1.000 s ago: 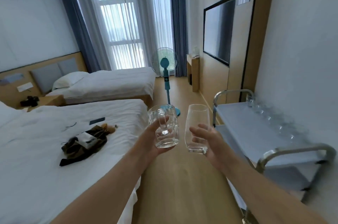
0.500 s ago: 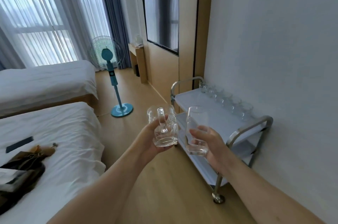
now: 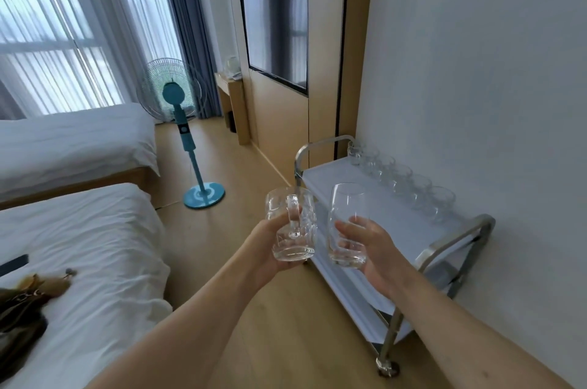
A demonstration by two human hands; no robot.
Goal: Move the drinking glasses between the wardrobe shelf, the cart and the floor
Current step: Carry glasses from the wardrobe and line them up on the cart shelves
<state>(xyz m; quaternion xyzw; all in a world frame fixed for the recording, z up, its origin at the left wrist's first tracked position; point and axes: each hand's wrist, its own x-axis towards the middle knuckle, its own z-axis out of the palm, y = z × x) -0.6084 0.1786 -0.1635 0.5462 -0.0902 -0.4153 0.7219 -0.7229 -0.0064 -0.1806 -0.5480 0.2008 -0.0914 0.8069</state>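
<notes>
Left hand (image 3: 270, 245) gripped a handled glass mug (image 3: 291, 223), upright, above the floor (image 3: 286, 341) just off the cart's (image 3: 457, 242) near-left edge. Right hand (image 3: 371, 248) gripped a smooth tumbler (image 3: 347, 220), upright, over the cart's top shelf near its left edge. A row of glasses (image 3: 403, 179) stood along the shelf's wall-side edge. No legible writing was visible.
</notes>
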